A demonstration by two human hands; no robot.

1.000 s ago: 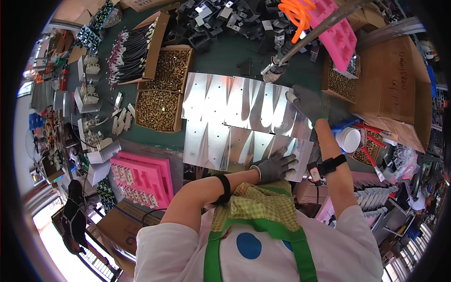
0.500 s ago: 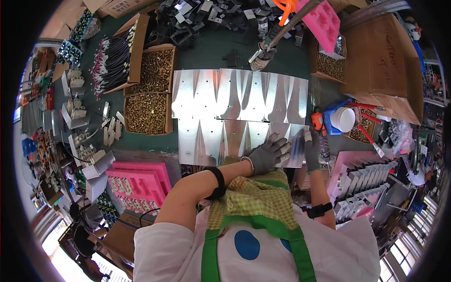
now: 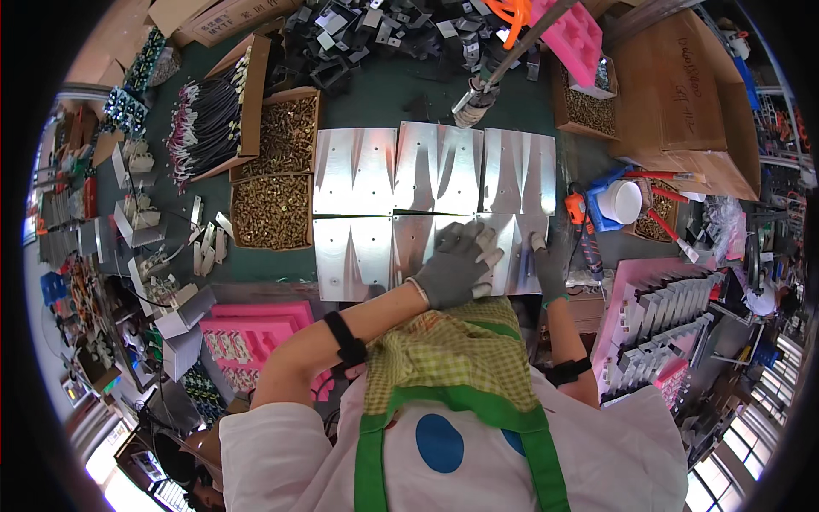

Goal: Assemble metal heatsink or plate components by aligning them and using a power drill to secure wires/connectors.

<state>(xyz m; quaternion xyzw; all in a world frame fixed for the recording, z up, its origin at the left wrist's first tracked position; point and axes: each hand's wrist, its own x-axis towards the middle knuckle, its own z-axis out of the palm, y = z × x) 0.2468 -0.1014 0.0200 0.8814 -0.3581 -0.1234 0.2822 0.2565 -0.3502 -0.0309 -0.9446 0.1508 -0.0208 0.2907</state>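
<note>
Shiny metal plates with small holes lie in two rows on the green work surface. The far row and the near row sit close together, with a thin gap between them. My left hand, in a grey glove, rests on the near row with its fingers spread out flat. At the right end of that row, my right hand, also gloved, has its fingers stretched out against the edge of the last plate. Neither hand has anything in its grasp.
Bins of brass-coloured fasteners and a box of dark wires stand left. Black metal brackets pile up at the back. An orange-black power driver, a white cup and a large carton are right. Pink foam trays flank me.
Both hands have moved left along the near row. Its plates have slid left with them, so the row's left end now lines up with that of the far row.
</note>
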